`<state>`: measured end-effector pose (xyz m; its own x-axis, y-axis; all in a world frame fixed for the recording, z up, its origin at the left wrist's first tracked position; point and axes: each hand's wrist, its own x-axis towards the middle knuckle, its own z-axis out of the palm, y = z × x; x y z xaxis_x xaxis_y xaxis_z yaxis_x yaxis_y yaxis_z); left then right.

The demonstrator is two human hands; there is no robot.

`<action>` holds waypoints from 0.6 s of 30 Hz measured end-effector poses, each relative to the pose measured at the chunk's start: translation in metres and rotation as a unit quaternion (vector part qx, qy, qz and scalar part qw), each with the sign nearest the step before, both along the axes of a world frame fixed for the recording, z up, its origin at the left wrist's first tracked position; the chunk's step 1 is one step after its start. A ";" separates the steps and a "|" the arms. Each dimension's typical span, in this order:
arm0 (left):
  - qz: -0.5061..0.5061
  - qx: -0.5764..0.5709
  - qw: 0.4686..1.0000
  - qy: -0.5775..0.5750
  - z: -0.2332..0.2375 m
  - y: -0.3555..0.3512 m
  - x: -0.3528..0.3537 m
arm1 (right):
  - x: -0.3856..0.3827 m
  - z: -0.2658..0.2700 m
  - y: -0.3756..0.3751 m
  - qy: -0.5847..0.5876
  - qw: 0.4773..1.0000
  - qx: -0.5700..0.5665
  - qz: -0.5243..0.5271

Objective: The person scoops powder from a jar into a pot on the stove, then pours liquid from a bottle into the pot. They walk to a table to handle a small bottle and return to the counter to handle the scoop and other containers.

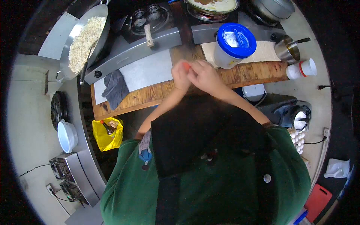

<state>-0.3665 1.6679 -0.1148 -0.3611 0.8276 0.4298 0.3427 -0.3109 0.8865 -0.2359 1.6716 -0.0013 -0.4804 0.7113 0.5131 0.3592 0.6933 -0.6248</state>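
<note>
Over the wooden counter edge, my left hand [180, 77] and my right hand [207, 78] meet with fingers bent together. Between them shows a small orange-red thing [186, 66], slightly blurred; its kind is not clear. Both hands seem to pinch it, and the rest of it is hidden behind the fingers. Just right of my right hand stands a white plastic tub [226, 57] with a blue lid [236, 40]. To the left, a white sheet [146, 71] lies on the wooden counter [150, 95], with a grey cloth [114, 89] near its left end.
A large pan [64, 56] of rice-like white food sits at the upper left, a spoon handle sticking out. Behind the counter is a stove [150, 43]. A metal pot [285, 52] and white cups [296, 70] stand right. A yellow bag [98, 133] hangs or stands below left.
</note>
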 end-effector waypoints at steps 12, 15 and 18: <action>0.008 0.004 0.998 -0.069 -0.012 0.007 0.002 | 0.009 0.021 -0.002 -0.027 0.987 -0.147 0.058; 0.030 -0.004 0.999 0.033 -0.013 0.004 0.001 | 0.015 -0.022 0.006 -0.012 0.999 -0.033 0.018; -0.112 -0.007 0.977 -0.180 -0.001 0.007 0.009 | 0.026 -0.014 0.001 0.041 0.999 -0.029 0.011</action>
<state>-0.3575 1.6744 -0.1157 -0.2962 0.9081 0.2959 -0.0668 -0.3287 0.9421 -0.2101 1.6731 -0.0151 -0.4547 0.7310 0.5089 0.2909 0.6619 -0.6909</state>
